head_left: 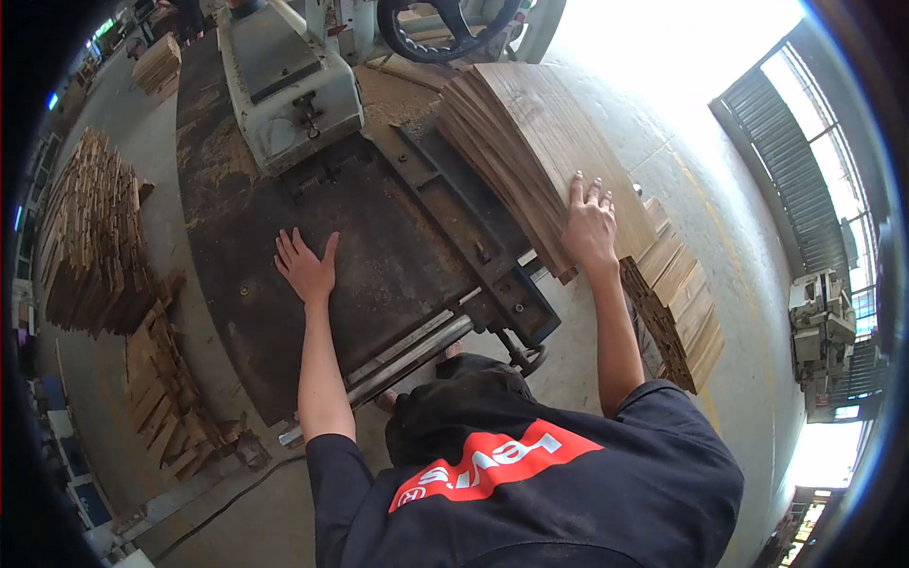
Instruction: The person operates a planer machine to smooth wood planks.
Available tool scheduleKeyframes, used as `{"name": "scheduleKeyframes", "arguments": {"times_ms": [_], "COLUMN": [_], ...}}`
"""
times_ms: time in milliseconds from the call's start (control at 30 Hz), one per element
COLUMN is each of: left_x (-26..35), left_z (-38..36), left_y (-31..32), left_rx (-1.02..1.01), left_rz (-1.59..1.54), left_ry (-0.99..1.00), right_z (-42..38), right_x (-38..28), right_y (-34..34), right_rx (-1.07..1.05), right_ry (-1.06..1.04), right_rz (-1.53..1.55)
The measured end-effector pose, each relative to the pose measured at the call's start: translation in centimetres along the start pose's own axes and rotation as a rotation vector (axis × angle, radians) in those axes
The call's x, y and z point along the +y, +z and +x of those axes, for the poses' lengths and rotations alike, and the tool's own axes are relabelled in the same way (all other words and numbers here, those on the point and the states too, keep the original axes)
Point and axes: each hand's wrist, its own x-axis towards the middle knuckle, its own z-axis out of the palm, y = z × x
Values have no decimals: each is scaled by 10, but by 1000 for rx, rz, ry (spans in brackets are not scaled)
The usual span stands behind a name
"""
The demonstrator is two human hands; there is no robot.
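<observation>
My left hand (307,266) lies flat on the dark metal machine table (379,284), fingers spread, with nothing in it. On the right, my right hand (591,227) rests with its fingers stretched out on the top board of a stack of wooden boards (544,123). The boards are fanned out unevenly along their left side. Between the two hands runs the machine's metal fence (454,208). My right palm and the underside of both hands are hidden.
Ahead is the machine's grey housing (294,95), with a black handwheel (450,43) behind it. Sawdust lies around it. A tall wood stack (95,246) and loose wood pieces (170,388) stand at left. More boards (686,303) are at right, and a small handwheel (530,360) sits near my body.
</observation>
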Motion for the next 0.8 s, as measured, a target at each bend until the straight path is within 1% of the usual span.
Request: {"name": "scheduleKeyframes", "arguments": {"times_ms": [100, 167, 267, 333, 367, 433, 467, 500, 567, 600, 633, 667, 700, 733, 767, 800], "left_x": [-2, -2, -7, -8, -8, -10, -12, -9, -6, -5, -1, 6, 12, 29, 51, 61], "left_z": [0, 0, 2, 5, 5, 5, 7, 6, 4, 2, -2, -7, -16, -37, -62, -88], "left_y": [-2, -3, 1, 4, 4, 4, 3, 2, -4, -8, -10, -13, -18, -25, -31, -39], "left_rx": [-2, -5, 19, 30, 31, 28, 28, 28, 89, 123, 141, 166, 199, 95, -3, -162], "left_rz": [-27, -38, -33, -29, -28, -40, -58, -78, -139, -169, -293, -411, -522, -739, -954, -1370], "left_ry": [10, 10, 19, 28, 27, 28, 29, 22, 87, 112, 148, 180, 216, 73, -72, -166], "right_z": [-7, -28, -47, -55, -56, -50, -50, -54, -62, -68, -73, -81, -85, -90, -90, -97], "right_x": [-6, -14, -13, -4, 1, 50, 68, 79, 82, 80, 77, 75, 67, 58, 39, 13], "right_y": [-3, -25, -73, -159, -182, -192, -203, -210, -209, -199, -186, -157, -127, -97, -80, -72], "right_rx": [7, 2, -25, -199, -287, -184, -196, -247, -278, -259, -244, -213, -221, -230, -281, -365], "right_ry": [-52, -102, -199, -117, -74, -192, -191, -60, 180, 283, 378, 290, 288, 286, 374, 376], "right_rz": [-78, -83, 9, 184, 273, 391, 571, 814, 1134, 1208, 1280, 1342, 1392, 1442, 1472, 1585]}}
